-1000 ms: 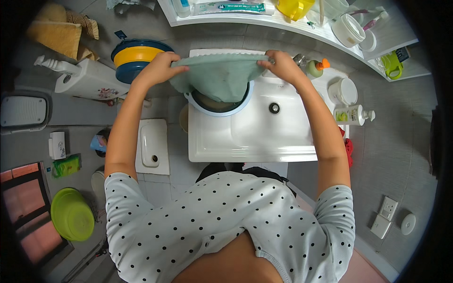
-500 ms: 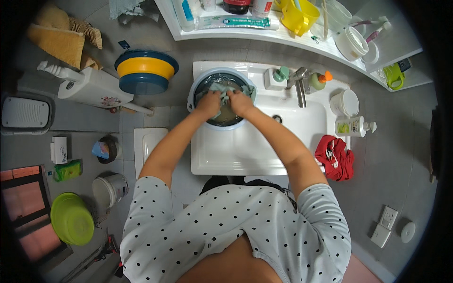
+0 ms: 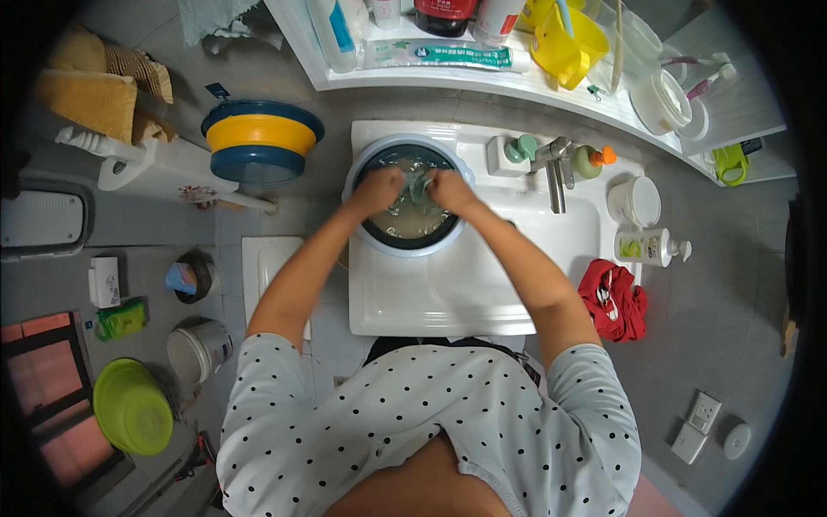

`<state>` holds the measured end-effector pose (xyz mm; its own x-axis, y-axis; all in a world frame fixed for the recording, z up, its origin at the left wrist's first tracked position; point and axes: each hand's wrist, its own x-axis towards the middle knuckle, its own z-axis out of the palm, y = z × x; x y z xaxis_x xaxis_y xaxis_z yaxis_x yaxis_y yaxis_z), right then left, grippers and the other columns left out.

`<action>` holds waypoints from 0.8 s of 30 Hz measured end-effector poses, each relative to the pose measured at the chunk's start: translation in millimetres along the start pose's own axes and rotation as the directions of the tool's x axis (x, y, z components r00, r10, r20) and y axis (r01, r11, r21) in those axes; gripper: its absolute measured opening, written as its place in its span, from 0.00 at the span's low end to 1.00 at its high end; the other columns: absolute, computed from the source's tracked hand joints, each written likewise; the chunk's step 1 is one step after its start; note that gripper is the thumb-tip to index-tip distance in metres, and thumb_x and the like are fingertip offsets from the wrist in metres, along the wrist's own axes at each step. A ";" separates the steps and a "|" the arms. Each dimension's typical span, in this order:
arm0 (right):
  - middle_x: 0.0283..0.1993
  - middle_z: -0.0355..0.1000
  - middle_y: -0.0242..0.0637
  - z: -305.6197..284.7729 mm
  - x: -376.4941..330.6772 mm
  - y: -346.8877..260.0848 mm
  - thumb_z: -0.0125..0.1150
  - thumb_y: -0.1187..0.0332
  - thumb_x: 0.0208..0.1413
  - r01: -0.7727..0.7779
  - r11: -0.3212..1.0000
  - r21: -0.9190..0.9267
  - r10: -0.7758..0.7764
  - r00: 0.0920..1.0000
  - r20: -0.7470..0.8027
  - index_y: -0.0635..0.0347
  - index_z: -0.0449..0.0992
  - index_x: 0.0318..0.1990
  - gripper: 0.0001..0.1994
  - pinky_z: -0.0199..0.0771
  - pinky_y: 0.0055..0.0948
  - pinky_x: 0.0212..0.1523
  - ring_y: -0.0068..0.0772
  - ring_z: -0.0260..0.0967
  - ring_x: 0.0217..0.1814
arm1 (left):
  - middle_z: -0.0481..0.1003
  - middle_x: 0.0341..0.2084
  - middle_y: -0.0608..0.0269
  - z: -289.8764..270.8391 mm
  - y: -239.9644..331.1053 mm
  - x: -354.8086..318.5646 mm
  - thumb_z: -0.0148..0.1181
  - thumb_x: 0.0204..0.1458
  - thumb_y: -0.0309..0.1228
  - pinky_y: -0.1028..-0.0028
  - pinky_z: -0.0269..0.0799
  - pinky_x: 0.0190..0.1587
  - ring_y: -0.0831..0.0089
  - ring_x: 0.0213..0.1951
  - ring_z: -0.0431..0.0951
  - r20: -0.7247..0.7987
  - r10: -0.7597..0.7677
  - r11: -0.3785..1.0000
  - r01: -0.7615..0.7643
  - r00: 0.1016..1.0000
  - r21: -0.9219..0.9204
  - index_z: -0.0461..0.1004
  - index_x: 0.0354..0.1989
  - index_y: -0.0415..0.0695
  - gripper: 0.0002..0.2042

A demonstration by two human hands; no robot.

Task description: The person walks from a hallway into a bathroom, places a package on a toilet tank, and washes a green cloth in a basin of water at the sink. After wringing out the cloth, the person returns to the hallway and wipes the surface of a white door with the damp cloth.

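Observation:
A round basin (image 3: 356,237) with a light blue rim and dark inside stands at the left end of the white sink (image 3: 431,306). Cloudy, bubbly water (image 3: 412,226) fills it. My left hand (image 3: 379,191) and my right hand (image 3: 450,191) are over the basin, fingers closed. Between them is a pale green cloth (image 3: 419,186), mostly down in the water and partly hidden by my hands. Each hand grips a part of the cloth, with a small gap between the two fists.
Right of the basin are a faucet (image 3: 556,172), a soap dispenser (image 3: 510,157), a white tub (image 3: 635,202) and a pump bottle (image 3: 644,247). A red cloth (image 3: 613,300) hangs on the sink's right edge. A shelf (image 3: 413,76) with toiletries juts out above. A folding basin (image 3: 261,142) hangs at left.
The green cloth has sunk from a bunched heap down into the water, which shows more bubbles. My fists are slightly farther apart. The whole view has shifted a little.

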<state>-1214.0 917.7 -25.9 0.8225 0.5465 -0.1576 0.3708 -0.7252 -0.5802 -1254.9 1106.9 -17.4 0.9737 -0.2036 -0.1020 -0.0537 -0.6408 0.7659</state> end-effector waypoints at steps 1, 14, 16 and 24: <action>0.29 0.71 0.53 -21.4 -10.6 -12.5 0.50 0.69 0.45 -0.037 0.966 0.255 0.056 0.996 -0.066 0.61 0.74 0.33 0.10 0.69 0.39 0.37 0.47 0.71 0.35 | 0.72 0.20 0.53 -15.3 2.1 -3.2 0.46 0.53 0.34 0.65 0.65 0.33 0.58 0.29 0.72 -0.024 0.024 0.995 -0.027 0.999 -0.097 0.71 0.30 0.37 0.12; 0.34 0.70 0.24 -138.0 -68.0 -13.9 0.48 0.64 0.56 -0.173 0.489 0.855 0.222 0.973 0.070 0.59 0.72 0.40 0.10 0.63 0.15 0.37 0.15 0.64 0.34 | 0.72 0.24 0.60 -98.7 58.9 -20.9 0.56 0.50 0.37 0.75 0.63 0.31 0.72 0.29 0.71 -0.223 0.020 0.922 0.068 0.975 0.380 0.75 0.28 0.39 0.12; 0.39 0.70 0.27 -138.7 -75.7 -13.4 0.46 0.65 0.57 -0.134 0.488 0.863 0.175 0.983 0.054 0.61 0.71 0.44 0.12 0.63 0.16 0.43 0.18 0.64 0.40 | 0.72 0.24 0.61 -90.4 67.3 -20.8 0.55 0.50 0.36 0.74 0.64 0.31 0.71 0.31 0.72 -0.196 -0.142 0.951 0.188 0.970 0.246 0.74 0.28 0.39 0.12; 0.34 0.72 0.36 -125.5 -111.7 -60.9 0.46 0.65 0.57 0.023 0.920 0.391 -0.102 0.978 0.184 0.58 0.70 0.48 0.14 0.67 0.24 0.37 0.24 0.67 0.33 | 0.69 0.38 0.59 -25.9 31.0 -4.6 0.51 0.51 0.32 0.67 0.68 0.44 0.66 0.44 0.69 0.026 -0.388 0.059 0.053 0.921 -0.997 0.64 0.47 0.41 0.16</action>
<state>-1274.3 848.2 127.3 0.6870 0.6854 -0.2415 0.1914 -0.4912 -0.8498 -1255.4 1107.2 23.2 0.9121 0.0421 -0.4078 0.2688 0.6895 0.6726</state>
